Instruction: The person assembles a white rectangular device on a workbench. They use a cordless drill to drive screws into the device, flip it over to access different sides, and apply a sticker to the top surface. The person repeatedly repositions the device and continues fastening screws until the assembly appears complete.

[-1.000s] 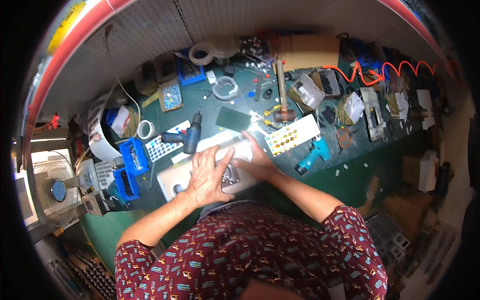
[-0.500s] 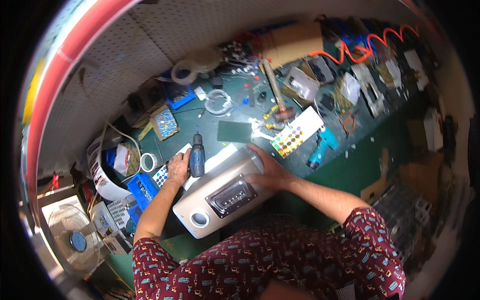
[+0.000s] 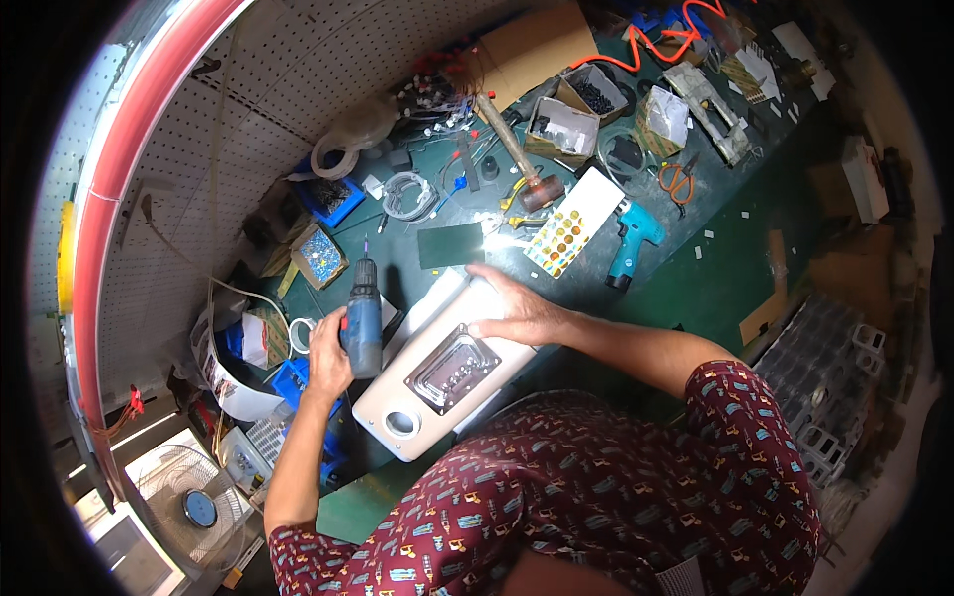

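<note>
- Since one second ago, the left hand [image 3: 330,360] has left the pale housing [image 3: 407,387] and taken up the blue drill [image 3: 364,323]; the whole view has tilted too.
- Left grip: I see fingers closed on the drill's side; its handle is hidden within the grip. Chuck and bit point away from the wearer.
- Right grip: I log the right hand [image 3: 517,306] spread wide over the housing's far end, thumb on the upper face, fingers at the far edge, holding it.
- Housing: it lies slantwise, its larger part to the right of the left grip. I note a metal-framed window [image 3: 455,372] just below the right thumb and a round opening [image 3: 400,425] at the end nearest the left forearm.
- Beyond the right grip: dark green sheet [image 3: 449,245], then a hammer [image 3: 519,157] farther off on the green bench [image 3: 397,250].
- Right of the right grip: sticker card [image 3: 586,211], next to it a teal power tool [image 3: 634,238], then orange-handled scissors [image 3: 677,183].
- Just left of the left grip: white ring [image 3: 301,336], partly covered by the fingers.
</note>
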`<action>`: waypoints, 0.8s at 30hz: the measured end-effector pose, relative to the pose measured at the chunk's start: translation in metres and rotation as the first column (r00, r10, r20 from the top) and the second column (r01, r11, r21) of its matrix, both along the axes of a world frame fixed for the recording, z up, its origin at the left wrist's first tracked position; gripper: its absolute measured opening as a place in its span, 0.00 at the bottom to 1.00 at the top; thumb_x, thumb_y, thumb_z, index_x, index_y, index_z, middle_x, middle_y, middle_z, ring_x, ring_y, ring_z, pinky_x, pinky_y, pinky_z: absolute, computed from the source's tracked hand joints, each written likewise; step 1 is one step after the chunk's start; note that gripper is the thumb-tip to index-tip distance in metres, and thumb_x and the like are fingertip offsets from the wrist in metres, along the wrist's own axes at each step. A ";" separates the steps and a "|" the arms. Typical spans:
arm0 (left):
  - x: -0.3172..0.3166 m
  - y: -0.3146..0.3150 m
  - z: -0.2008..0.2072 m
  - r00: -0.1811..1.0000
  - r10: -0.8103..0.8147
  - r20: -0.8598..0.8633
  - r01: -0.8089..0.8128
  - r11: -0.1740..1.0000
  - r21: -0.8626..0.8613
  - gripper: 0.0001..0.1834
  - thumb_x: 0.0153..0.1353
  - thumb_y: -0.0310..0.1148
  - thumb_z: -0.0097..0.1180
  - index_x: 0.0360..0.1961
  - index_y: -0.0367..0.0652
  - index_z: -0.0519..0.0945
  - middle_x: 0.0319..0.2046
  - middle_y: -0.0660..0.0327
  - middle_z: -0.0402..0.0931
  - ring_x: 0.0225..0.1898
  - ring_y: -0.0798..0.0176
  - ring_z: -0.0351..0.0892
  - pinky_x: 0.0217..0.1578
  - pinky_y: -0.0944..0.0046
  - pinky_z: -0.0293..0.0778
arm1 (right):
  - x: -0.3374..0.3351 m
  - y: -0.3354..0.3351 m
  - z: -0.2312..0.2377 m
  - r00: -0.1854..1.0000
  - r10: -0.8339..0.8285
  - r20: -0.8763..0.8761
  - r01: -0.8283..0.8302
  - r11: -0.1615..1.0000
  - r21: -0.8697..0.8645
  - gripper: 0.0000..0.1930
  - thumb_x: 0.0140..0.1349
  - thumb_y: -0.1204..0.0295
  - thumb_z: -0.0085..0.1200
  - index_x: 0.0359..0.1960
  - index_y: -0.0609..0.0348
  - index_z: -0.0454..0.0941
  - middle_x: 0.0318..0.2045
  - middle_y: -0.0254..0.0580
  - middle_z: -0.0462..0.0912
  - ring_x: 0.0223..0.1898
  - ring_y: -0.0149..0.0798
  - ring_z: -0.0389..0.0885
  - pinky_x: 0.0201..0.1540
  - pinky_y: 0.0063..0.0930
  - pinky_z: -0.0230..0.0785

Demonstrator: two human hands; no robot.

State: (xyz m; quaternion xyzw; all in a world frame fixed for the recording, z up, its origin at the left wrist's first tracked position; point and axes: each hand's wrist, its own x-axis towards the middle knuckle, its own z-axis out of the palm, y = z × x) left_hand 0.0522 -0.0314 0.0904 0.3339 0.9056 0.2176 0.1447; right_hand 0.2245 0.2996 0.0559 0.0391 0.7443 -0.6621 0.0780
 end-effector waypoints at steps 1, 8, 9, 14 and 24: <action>0.008 0.007 0.026 1.000 -0.026 0.008 0.026 0.999 0.037 0.32 0.49 0.31 0.70 0.58 0.38 0.75 0.48 0.46 0.80 0.51 0.42 0.79 0.56 0.50 0.71 | 0.001 -0.001 0.000 1.000 -0.006 -0.003 0.006 1.000 -0.001 0.49 0.57 0.60 0.71 0.73 0.70 0.54 0.69 0.69 0.62 0.72 0.59 0.61 0.75 0.43 0.52; 0.078 0.023 0.121 0.917 -0.010 0.399 -0.067 0.982 0.179 0.22 0.51 0.24 0.72 0.49 0.36 0.81 0.37 0.57 0.85 0.36 0.62 0.86 0.41 0.64 0.81 | -0.001 -0.005 -0.010 0.998 -0.027 -0.064 0.034 0.992 0.118 0.49 0.54 0.56 0.70 0.72 0.65 0.56 0.65 0.66 0.67 0.67 0.61 0.65 0.72 0.47 0.58; 0.085 0.033 0.130 0.930 -0.075 0.361 0.007 0.983 0.186 0.21 0.52 0.24 0.73 0.47 0.36 0.82 0.36 0.58 0.85 0.35 0.64 0.85 0.40 0.65 0.81 | 0.000 -0.006 -0.010 0.998 -0.028 -0.055 0.034 0.994 0.107 0.49 0.54 0.56 0.70 0.72 0.65 0.56 0.65 0.66 0.67 0.67 0.61 0.66 0.72 0.47 0.59; 0.106 0.049 0.143 0.893 0.009 0.451 -0.018 1.000 0.016 0.15 0.57 0.34 0.74 0.41 0.37 0.85 0.33 0.57 0.86 0.33 0.63 0.86 0.38 0.63 0.82 | 0.001 -0.005 -0.011 0.998 -0.041 -0.045 0.044 0.996 0.083 0.49 0.54 0.55 0.69 0.72 0.65 0.58 0.65 0.66 0.67 0.68 0.61 0.65 0.71 0.48 0.59; 0.099 0.074 0.154 0.850 0.049 0.524 -0.039 0.999 -0.030 0.12 0.61 0.36 0.71 0.38 0.39 0.85 0.29 0.57 0.86 0.29 0.62 0.84 0.34 0.61 0.81 | 0.001 -0.005 -0.008 0.998 -0.043 -0.045 0.047 0.994 0.102 0.49 0.55 0.53 0.68 0.72 0.65 0.58 0.68 0.63 0.66 0.69 0.61 0.65 0.72 0.48 0.58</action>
